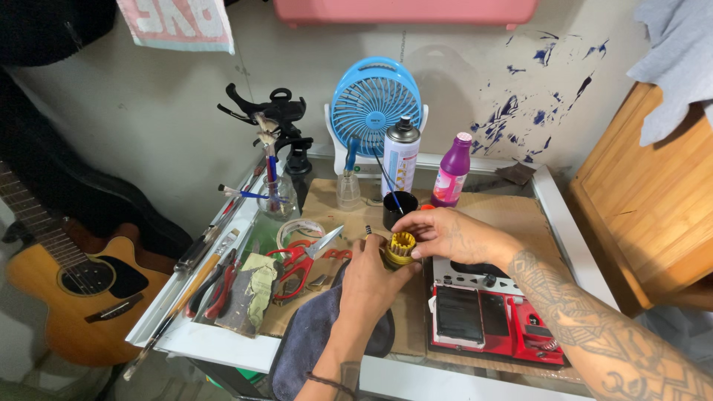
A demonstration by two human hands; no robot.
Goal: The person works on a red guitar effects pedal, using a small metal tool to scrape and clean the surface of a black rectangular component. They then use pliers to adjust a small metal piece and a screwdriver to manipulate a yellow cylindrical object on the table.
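A small yellow bit holder (402,249), round and set with upright bits, is gripped from the left side by the closed fingers of the left hand (369,281), while the fingers of the right hand (444,233) are pinched on its top rim. The holder is held just above the cardboard sheet (512,212) that covers the tabletop (223,343). A dark grey cloth (308,338) is seen under the left wrist, and a red and white device (490,312) lies beneath the right forearm. Red-handled scissors (301,256) and a roll of tape (299,232) are placed just left of the hands. Behind the holder a black cup (397,210), a spray can (401,157), a purple bottle (452,171) and a blue fan (375,95) are lined up. An acoustic guitar (70,293) is leaned at far left.
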